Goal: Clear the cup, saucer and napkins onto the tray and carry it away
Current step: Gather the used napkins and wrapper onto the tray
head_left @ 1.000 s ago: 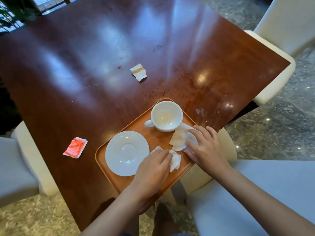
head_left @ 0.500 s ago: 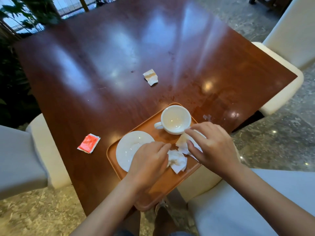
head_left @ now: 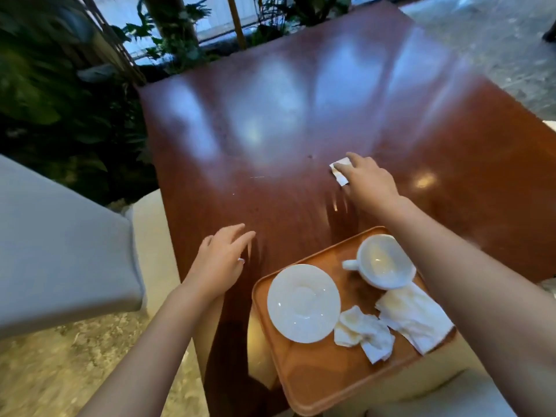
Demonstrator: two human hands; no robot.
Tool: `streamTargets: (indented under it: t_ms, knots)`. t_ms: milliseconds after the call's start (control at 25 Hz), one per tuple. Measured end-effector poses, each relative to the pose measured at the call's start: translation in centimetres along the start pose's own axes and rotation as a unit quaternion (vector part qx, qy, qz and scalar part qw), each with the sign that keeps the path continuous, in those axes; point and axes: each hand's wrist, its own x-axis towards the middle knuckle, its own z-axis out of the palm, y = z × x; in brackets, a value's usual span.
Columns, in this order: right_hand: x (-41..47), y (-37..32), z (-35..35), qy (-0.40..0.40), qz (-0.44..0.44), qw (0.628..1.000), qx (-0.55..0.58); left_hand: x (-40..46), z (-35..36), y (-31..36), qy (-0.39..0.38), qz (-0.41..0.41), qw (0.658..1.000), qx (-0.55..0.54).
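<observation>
Cup (head_left: 386,260), saucer (head_left: 304,303) and napkins (head_left: 391,320) lay on the tray (head_left: 310,383). Right hand (head_left: 368,182) was pinching a paper scrap (head_left: 339,172) on the bench (head_left: 301,115); left hand (head_left: 221,263) hovered released. Carrying remained.

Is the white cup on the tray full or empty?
Empty. The cup stands upright on the tray, and its pale inside shows to the bottom, with only faint stains and no drink.
</observation>
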Motion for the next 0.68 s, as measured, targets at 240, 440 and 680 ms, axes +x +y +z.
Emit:
streamTargets:
  t_ms: [240,440,680]
  knots:
    - [3.0,-0.1,2.9,-0.072,-0.016,0.997,-0.031,-2.4,2.4,-3.6,-0.112,-0.033,0.993,-0.009]
    - [3.1,0.5,3.8,-0.026,-0.027,0.999,-0.032,-3.0,3.5,-4.3,-0.061,-0.014,0.997,-0.041]
    - [3.0,0.2,3.9,0.012,0.014,1.0,-0.002,-2.3,3.5,-3.8,-0.004,-0.015,0.997,-0.073]
